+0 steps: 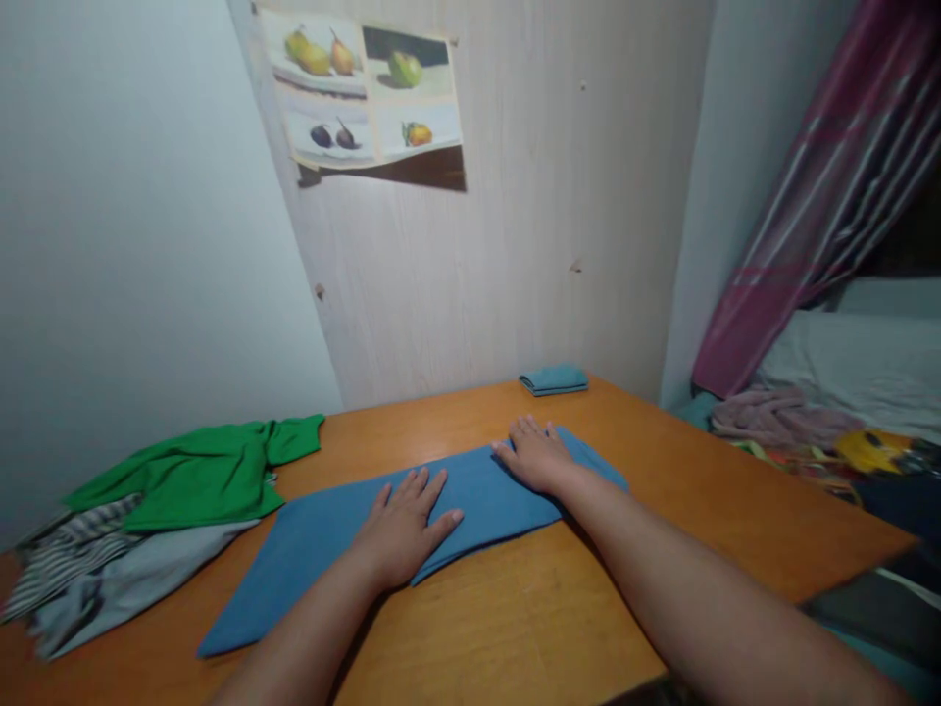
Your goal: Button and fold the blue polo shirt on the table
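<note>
A blue garment [470,500], folded into a long strip, lies flat across the wooden table. Its left end spreads wider toward the table's near left. My left hand [403,529] rests palm down on the middle of the cloth, fingers stretched out. Farther right, my right hand [535,454] also lies flat on the garment near its right end, with the fingers extended. Neither hand grips the fabric. The parts of the cloth under both palms are hidden.
On the left of the table [706,500] lies a loose pile with a green shirt [213,476] over striped and grey clothes [147,569]. A small folded teal cloth [555,379] sits at the back edge by the wall. Beyond the right edge are a pink curtain [794,216] and bedding.
</note>
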The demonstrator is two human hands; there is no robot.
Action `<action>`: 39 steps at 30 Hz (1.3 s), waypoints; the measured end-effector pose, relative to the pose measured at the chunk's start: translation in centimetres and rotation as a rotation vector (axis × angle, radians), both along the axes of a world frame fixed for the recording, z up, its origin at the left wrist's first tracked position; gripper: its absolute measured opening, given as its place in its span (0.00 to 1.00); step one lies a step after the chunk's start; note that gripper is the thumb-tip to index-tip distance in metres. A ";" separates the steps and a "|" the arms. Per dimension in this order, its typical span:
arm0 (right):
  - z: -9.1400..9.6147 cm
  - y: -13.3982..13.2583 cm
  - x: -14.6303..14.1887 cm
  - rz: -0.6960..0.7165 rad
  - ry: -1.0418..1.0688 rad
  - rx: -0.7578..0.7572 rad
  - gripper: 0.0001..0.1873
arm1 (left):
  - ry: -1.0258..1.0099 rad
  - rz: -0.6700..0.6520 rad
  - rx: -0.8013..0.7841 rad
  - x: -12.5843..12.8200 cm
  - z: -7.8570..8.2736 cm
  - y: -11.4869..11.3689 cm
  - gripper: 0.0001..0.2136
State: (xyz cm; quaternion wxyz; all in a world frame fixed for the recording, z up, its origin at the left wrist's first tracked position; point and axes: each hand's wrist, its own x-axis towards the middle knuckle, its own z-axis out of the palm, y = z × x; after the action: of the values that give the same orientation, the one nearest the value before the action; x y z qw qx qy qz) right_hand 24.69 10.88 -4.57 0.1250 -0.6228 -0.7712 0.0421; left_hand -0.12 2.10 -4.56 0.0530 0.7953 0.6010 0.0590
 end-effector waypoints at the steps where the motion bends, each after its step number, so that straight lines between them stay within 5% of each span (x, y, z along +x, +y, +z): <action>1: -0.2 -0.1 -0.3 0.040 0.001 -0.006 0.45 | -0.007 -0.001 0.001 0.0 0.0 -0.1 0.39; 7: -1.5 0.5 -0.6 0.085 -0.055 -0.111 0.47 | -0.047 -0.011 -0.010 0.0 0.0 -0.4 0.39; 12: -0.5 -0.2 -1.2 0.098 -0.026 -0.049 0.46 | -0.072 -0.015 -0.013 0.0 0.0 -0.5 0.39; 16: 0.6 -2.4 -3.0 0.223 0.027 0.022 0.46 | -0.088 -0.022 -0.018 0.1 0.2 -0.6 0.40; 20: 0.1 -3.8 -4.2 0.357 -0.005 -0.075 0.48 | -0.091 -0.019 -0.023 0.2 0.3 -0.7 0.40; 30: -0.7 -4.1 -4.2 0.357 -0.079 -0.124 0.48 | -0.080 -0.011 0.004 0.1 -0.1 -0.6 0.39; 39: 0.7 -5.1 -6.3 0.425 0.117 0.116 0.39 | -0.107 -0.020 -0.016 0.2 -0.1 -0.4 0.35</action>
State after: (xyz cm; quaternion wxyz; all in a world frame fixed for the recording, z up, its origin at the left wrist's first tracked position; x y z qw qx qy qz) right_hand 18.40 5.81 -3.85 0.1934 -0.4347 -0.8776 0.0592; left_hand 0.08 1.68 -4.64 0.0921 0.7966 0.5897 0.0960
